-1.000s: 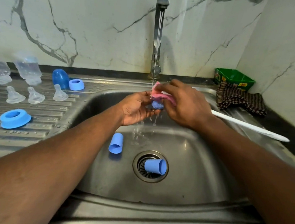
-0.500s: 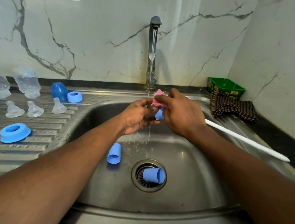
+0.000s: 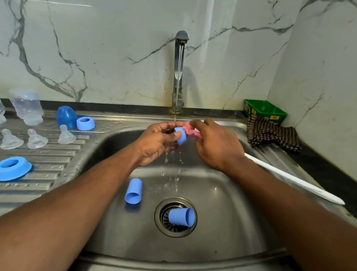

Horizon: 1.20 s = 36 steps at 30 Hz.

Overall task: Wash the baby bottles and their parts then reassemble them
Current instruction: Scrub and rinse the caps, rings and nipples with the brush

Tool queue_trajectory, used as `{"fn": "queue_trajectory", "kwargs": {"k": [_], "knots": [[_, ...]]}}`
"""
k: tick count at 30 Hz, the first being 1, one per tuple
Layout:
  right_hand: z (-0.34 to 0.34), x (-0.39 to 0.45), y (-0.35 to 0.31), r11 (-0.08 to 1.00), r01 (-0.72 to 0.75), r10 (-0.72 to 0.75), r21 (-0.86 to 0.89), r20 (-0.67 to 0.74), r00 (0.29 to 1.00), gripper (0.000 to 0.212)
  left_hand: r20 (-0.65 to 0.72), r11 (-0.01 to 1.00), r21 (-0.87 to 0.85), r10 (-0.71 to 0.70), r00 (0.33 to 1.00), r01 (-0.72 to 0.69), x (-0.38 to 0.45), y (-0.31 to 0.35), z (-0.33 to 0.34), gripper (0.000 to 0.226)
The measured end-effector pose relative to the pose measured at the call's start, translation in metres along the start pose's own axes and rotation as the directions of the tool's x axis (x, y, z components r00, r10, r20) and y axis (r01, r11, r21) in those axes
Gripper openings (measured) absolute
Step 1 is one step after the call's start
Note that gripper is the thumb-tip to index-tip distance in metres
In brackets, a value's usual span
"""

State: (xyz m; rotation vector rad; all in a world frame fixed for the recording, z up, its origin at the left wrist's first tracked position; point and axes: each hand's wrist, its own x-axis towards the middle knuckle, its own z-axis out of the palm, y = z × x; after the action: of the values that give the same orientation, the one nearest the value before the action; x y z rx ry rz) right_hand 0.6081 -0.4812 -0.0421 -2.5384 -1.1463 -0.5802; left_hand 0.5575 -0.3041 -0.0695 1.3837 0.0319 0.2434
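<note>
- The left hand (image 3: 157, 140) holds a small blue cap (image 3: 181, 135) under the water from the tap (image 3: 179, 70). Its fingers curl round the cap.
- The right hand (image 3: 218, 143) pinches a pink sponge (image 3: 192, 130) right beside the cap, at its 3 o'clock side. The sponge looks to touch the cap.
- Both hands are up over the sink (image 3: 241, 216), near its 12 o'clock edge. Both arms reach in from the bottom of the view.
- I think this cap is being scrubbed and rinsed now.
- Two more blue caps lie in the sink. One blue tube cap (image 3: 134, 191) lies at about 9 o'clock from the drain (image 3: 175, 217). The other blue cap on the drain (image 3: 181, 216) lies on its side. They likely need a wash too.
- On the ribbed tray (image 3: 38, 192) at 9 o'clock lie three clear teats (image 3: 37, 139), a big blue ring (image 3: 12, 168), a small blue ring (image 3: 85, 123), a blue dome lid (image 3: 66, 117) and two clear bottles (image 3: 28, 107).
- I cannot tell if those are clean yet.
- Nothing is put back together, so that part is all left to do.
- A long white brush handle (image 3: 294, 180) lies on the sink's edge at 3 o'clock.
</note>
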Motion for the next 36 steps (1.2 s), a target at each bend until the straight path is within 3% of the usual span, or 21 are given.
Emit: {"fn": "queue_trajectory", "kwargs": {"k": [3, 7, 11, 16, 21, 23, 28, 33, 36], "knots": [[0.002, -0.004, -0.001, 0.996, 0.050, -0.053, 0.070, 0.037, 0.998, 0.032, -0.044, 0.990, -0.141, -0.034, 0.998, 0.028, 0.003, 0.003, 0.000, 0.026], [-0.003, -0.005, -0.011, 0.989, 0.148, -0.148, -0.003, -0.095, 0.985, 0.040, -0.017, 0.968, -0.246, -0.064, 0.998, 0.058, 0.001, 0.007, 0.000, 0.023], [-0.009, -0.005, -0.009, 0.998, 0.051, -0.055, -0.023, -0.210, 0.976, 0.042, 0.053, 0.975, -0.197, -0.095, 0.994, 0.104, -0.003, 0.012, -0.003, 0.030], [-0.007, -0.006, -0.017, 0.996, 0.086, -0.089, -0.025, -0.202, 0.975, 0.035, 0.006, 0.964, -0.255, -0.076, 0.997, 0.075, -0.002, 0.012, 0.005, 0.027], [-0.010, -0.005, -0.014, 0.995, 0.102, -0.098, 0.010, -0.218, 0.971, 0.035, 0.091, 0.921, -0.371, -0.092, 0.992, 0.119, -0.001, 0.016, 0.015, 0.048], [-0.011, -0.003, -0.012, 0.998, 0.062, -0.058, 0.017, -0.196, 0.979, 0.036, 0.049, 0.916, -0.391, -0.069, 0.996, 0.083, 0.001, 0.017, 0.021, 0.052], [-0.011, -0.001, -0.020, 0.983, 0.076, -0.066, 0.169, -0.065, 0.996, 0.033, -0.013, 0.935, -0.352, -0.048, 0.999, 0.040, 0.002, 0.013, 0.026, 0.013], [-0.018, -0.005, -0.026, 0.998, 0.031, -0.015, 0.056, -0.264, 0.964, 0.031, 0.156, 0.933, -0.349, -0.031, 0.987, 0.084, -0.009, 0.021, 0.031, 0.028], [-0.018, -0.004, -0.029, 0.999, -0.043, 0.037, -0.023, -0.208, 0.977, 0.030, 0.112, 0.966, -0.253, -0.031, 0.993, 0.059, -0.005, 0.018, 0.032, 0.023]]}}
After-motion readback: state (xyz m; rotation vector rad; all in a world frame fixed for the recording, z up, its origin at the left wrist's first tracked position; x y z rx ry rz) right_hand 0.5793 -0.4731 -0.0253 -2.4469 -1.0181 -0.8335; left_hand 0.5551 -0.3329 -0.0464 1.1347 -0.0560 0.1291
